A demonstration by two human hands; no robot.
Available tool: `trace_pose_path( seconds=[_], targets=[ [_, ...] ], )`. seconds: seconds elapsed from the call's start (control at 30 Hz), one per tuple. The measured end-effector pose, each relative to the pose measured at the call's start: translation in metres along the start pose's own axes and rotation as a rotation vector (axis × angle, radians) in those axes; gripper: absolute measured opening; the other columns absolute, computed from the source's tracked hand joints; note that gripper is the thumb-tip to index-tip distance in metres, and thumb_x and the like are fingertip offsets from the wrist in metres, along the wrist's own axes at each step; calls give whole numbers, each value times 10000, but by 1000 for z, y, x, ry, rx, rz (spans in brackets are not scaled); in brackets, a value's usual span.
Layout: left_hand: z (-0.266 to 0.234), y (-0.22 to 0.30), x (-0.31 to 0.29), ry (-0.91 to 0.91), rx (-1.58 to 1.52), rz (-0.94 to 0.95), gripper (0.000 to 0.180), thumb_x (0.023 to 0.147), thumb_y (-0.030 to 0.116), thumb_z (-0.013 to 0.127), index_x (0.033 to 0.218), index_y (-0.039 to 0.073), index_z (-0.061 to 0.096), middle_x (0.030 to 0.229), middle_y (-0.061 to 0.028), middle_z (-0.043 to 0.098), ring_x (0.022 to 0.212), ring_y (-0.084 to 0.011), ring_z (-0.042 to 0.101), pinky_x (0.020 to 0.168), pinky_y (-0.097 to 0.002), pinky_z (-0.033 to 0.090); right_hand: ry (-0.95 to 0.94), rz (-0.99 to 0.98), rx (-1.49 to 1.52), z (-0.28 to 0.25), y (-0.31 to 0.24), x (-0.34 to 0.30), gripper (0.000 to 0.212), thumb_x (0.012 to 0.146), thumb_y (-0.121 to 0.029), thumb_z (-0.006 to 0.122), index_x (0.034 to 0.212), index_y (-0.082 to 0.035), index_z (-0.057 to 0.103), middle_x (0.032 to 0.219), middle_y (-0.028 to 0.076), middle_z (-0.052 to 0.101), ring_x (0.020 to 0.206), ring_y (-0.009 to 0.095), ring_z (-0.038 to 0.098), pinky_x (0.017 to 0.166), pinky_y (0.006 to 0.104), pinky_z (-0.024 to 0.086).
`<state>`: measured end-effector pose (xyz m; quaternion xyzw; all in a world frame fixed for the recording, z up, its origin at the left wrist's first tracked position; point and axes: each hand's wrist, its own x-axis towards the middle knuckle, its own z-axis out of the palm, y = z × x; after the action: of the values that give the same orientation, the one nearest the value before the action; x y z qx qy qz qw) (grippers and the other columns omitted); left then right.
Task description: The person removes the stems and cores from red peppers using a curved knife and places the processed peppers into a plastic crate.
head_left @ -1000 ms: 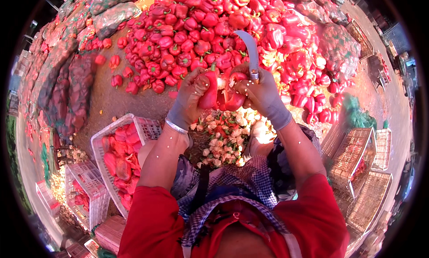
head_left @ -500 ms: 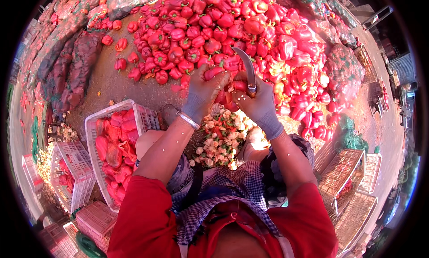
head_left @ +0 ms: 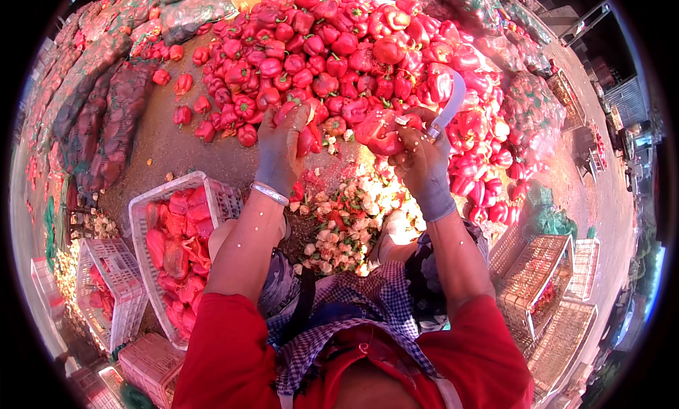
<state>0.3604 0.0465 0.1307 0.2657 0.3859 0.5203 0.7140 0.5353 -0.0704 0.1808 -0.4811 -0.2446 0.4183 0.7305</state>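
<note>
Left hand (head_left: 281, 141) closed round red pepper piece (head_left: 308, 141), part of it hidden by palm and fingers. Right hand (head_left: 423, 154) doubled up: opened pepper piece (head_left: 379, 133) pinched in fingers, curved knife (head_left: 453, 101) held too, blade jutting up and away. Sound, I judged: edge clear of left hand. Step wanted firm, light pinch, flesh untorn, tip outward. Below hands, pale trimmings heap (head_left: 339, 228); on person's left, crate (head_left: 228, 197) of red pieces (head_left: 177, 257); ahead, whole-pepper pile (head_left: 311, 55).
</note>
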Motion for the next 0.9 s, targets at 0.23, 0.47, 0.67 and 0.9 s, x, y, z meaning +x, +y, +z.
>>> trace_pose_path(
  seconds=[0.23, 0.47, 0.67, 0.9],
  targets=[
    [-12, -27, -25, -411, -28, -234, 371, 879, 143, 698, 1185, 62, 506, 1145, -76, 611, 1023, -203, 632, 822, -398, 582, -73, 148, 33, 1, 17, -1, 330, 813, 64, 603, 1119, -33, 524, 655, 56, 576, 418, 143, 516, 373, 268, 424],
    [3, -13, -40, -398, -122, -354, 389, 846, 9, 684, 1184, 75, 503, 1111, -91, 614, 994, -220, 651, 776, -405, 598, -35, 56, -232, 5, 31, -1, 305, 813, 59, 650, 1087, -13, 538, 677, 43, 571, 447, 82, 498, 393, 235, 419],
    [2, -31, -33, -344, 46, -199, 372, 832, -8, 685, 1154, 73, 517, 1050, -67, 614, 920, -210, 657, 746, -373, 599, 95, 16, -424, 5, 36, 0, 204, 859, -72, 693, 1003, -14, 560, 648, 7, 542, 457, 52, 489, 380, 225, 398],
    [-2, -18, -35, -251, 199, -145, 399, 807, 21, 737, 1157, 63, 549, 1008, -67, 620, 879, -162, 646, 738, -301, 567, 106, 306, -106, 21, 23, -1, 351, 902, -330, 671, 1096, -66, 544, 640, -4, 501, 421, 96, 454, 374, 236, 408]
  ],
)
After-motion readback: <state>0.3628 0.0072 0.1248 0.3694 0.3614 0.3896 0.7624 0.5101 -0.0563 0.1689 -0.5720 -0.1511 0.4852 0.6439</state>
